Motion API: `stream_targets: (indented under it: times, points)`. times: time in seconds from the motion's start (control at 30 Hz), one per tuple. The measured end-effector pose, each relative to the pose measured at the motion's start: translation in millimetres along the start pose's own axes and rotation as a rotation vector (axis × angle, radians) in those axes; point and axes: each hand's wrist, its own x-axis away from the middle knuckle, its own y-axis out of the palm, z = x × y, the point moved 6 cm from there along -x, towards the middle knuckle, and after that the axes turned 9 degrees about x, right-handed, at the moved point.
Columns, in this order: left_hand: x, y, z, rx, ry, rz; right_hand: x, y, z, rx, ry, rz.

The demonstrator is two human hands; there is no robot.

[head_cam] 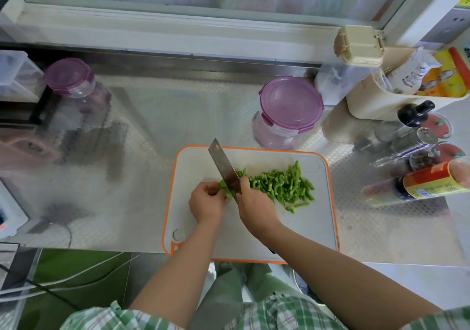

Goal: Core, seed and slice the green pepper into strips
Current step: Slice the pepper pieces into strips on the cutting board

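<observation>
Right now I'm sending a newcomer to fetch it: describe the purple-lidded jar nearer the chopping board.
Find the orange-rimmed chopping board on the steel counter. Behind its far right corner stands a clear jar with a purple clip lid. Its twin stands far left; this one is beside the cream tubs.

Embossed stainless-steel counter: reflective, with a fine raised dot pattern and hazy glare. White plastic cutting board with orange rim is matt and smooth; broad bare-steel cleaver blade has a dull brushed sheen. Clear plastic jar with purple plastic lid is glossy, cut green pepper strips waxy-shiny, green plaid shirt soft woven cloth.
</observation>
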Motion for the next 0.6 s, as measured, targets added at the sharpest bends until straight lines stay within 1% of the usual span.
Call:
stream_targets:
  times: [0.27,0.4,0.53,0.6]
  points:
    - [-5,2,-8,0.023,-0.044,-0.007,-9,2,-9,0.072,0.043,-0.045]
    - [-5,1,-7,0.033,-0.042,0.007,-14,1,-14,0.129,0.031,-0.086]
    - [-6,1,-8,0.049,-0.055,-0.003,-22,2,-13,0.105,0.064,-0.090]
    - [-6,1,-8,0.053,-0.056,-0.001,-25,2,-11,0.051,0.092,-0.096]
